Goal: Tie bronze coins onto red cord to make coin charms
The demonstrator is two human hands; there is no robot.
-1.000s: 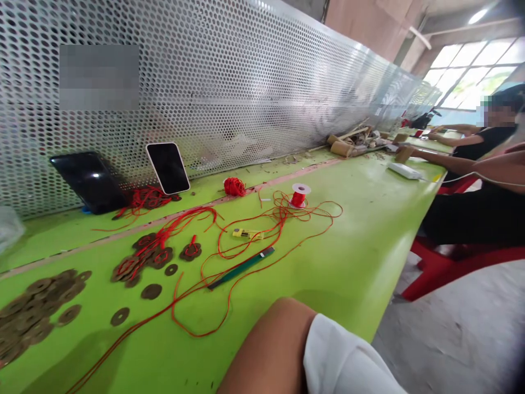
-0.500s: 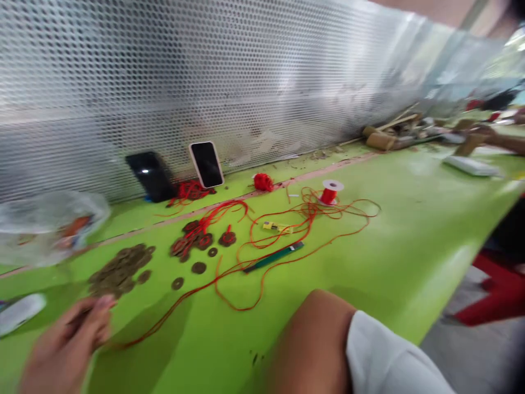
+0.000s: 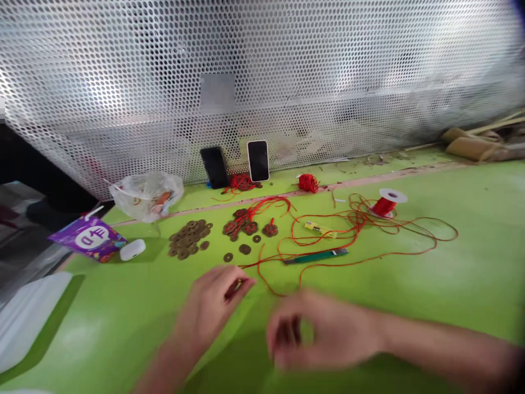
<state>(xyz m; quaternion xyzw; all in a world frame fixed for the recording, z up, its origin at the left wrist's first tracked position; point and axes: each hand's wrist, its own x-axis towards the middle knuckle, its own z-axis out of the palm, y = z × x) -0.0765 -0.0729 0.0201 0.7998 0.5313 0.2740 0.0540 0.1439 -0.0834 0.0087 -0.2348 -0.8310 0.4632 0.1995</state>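
My left hand (image 3: pixel 215 301) is closed at the front middle of the green table, thumb pressed to the fingers. Red cord (image 3: pixel 268 260) runs to it from a spool (image 3: pixel 384 206) at the right; something small and brownish shows inside the fingers. Just right of it, my right hand (image 3: pixel 320 331) is curled and smeared by motion, so what it holds cannot be made out. Beyond the hands lie loose holed coins (image 3: pixel 245 249), a heap of coins (image 3: pixel 188 238) and coins tied with red cord (image 3: pixel 241 224).
A green cutter knife (image 3: pixel 315 257) and a yellow lighter (image 3: pixel 321 229) lie among the cord loops. Two phones (image 3: pixel 258 161) lean against the perforated metal screen (image 3: pixel 320 60). Left are a plastic bag (image 3: pixel 143 197), a purple packet (image 3: pixel 92 238) and a white case (image 3: pixel 132 250).
The view has swung left. My left hand has come in toward the middle from the coin heap. My right hand has come into view beside it.
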